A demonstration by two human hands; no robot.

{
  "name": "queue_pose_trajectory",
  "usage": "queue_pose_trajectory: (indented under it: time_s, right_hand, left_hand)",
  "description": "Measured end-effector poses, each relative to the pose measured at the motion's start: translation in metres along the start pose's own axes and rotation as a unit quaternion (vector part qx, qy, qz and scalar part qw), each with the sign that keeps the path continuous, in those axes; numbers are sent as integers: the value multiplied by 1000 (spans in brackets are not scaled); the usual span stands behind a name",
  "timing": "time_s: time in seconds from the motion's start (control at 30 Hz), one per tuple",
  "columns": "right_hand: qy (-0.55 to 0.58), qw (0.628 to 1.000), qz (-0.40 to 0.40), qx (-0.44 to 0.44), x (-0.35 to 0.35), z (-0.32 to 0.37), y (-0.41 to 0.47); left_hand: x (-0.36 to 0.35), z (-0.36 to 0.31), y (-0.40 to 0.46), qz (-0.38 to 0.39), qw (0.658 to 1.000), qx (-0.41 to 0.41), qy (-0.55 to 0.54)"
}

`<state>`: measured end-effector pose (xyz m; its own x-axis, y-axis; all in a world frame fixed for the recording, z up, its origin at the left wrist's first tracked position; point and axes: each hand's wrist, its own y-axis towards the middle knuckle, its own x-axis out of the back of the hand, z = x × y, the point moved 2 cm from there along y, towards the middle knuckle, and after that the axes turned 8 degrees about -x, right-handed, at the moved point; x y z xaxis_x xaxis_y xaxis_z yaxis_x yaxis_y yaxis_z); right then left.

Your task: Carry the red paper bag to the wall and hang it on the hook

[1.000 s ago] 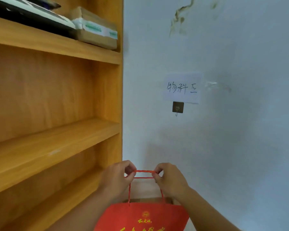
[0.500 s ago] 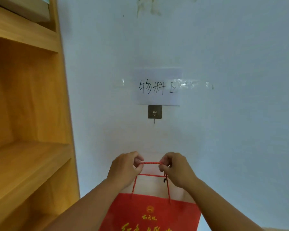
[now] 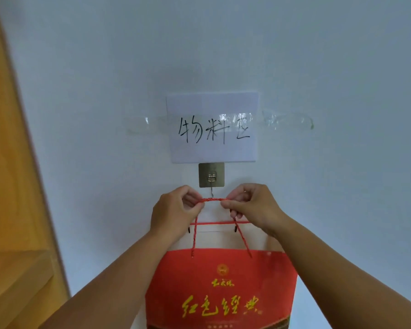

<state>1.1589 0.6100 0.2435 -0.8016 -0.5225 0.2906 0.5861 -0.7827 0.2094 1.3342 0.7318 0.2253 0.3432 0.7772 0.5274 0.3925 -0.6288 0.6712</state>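
Note:
The red paper bag [image 3: 220,288], with gold characters and a pale upper band, hangs in front of the white wall from its red cord handles [image 3: 212,200]. My left hand [image 3: 175,213] and my right hand [image 3: 252,206] each pinch the cord, stretching a short span between them. That span sits just below the tip of the metal hook [image 3: 211,178], which hangs from a square steel plate stuck on the wall. The cord does not appear to be over the hook. The bag's bottom is cut off by the frame edge.
A white paper sign [image 3: 212,127] with handwritten characters is taped to the wall directly above the hook. A wooden shelf unit [image 3: 14,210] stands close at the left, its side panel against the wall [image 3: 342,67].
I have come closer to the wall. Both hands have raised the bag, bringing the stretched cord from well below the hook up to just under its tip. The shelf has slid out to the left.

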Motion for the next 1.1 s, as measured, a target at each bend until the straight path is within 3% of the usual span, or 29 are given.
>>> queue_pose_trajectory:
  time_s: [0.2,0.47,0.83,1.1]
  right_hand:
    - [18,998,-22,57,0,12,36]
    - [-84,990,-63,92,-12,-4,53]
    - [-122,983,-114,76,-38,-47,18]
    - [-168,971,-151,78,-35,-31,-34]
  left_hand:
    - [3,5,30,-48,998,-29,-39]
    - [-6,17,30,-42,993,-85,65]
    - [-27,33,-27,19,998,-48,20]
    - [-14,28,-62,-16,987,-131,90]
